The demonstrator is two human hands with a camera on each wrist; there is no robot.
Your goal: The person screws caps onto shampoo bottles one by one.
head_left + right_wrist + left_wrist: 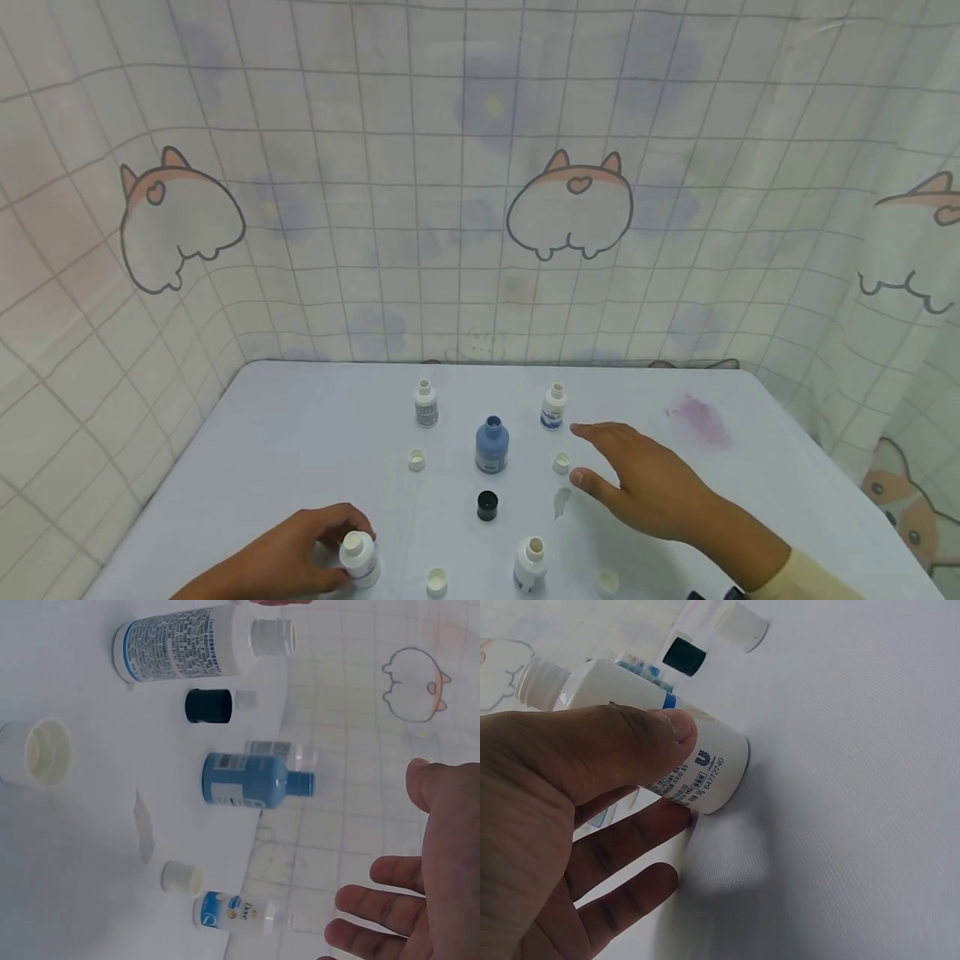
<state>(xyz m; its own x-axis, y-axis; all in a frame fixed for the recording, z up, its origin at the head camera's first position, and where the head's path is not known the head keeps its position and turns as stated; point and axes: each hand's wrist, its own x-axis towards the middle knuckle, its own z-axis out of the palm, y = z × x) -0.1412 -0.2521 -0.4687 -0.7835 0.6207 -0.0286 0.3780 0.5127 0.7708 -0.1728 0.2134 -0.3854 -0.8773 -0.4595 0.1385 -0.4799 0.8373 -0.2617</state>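
At the front left, my left hand (300, 550) grips a small white bottle (362, 562) between thumb and fingers. In the left wrist view that bottle (724, 761) has a bare neck, with the thumb pressed along its printed side. My right hand (652, 483) is held over the right part of the table, fingers spread and holding nothing. Nearest to it are a white bottle with a blue label (553, 408) and a white cap (561, 463). An uncapped blue bottle (492, 450) stands mid-table, with a dark green cap (487, 506) in front of it.
Another white bottle (426, 407) stands at the back left, a white cap (416, 459) before it. One more open white bottle (530, 568) is at the front, between white caps (437, 582) on either side. A pink stain (701, 421) marks the white table (300, 433); a patterned curtain hangs behind.
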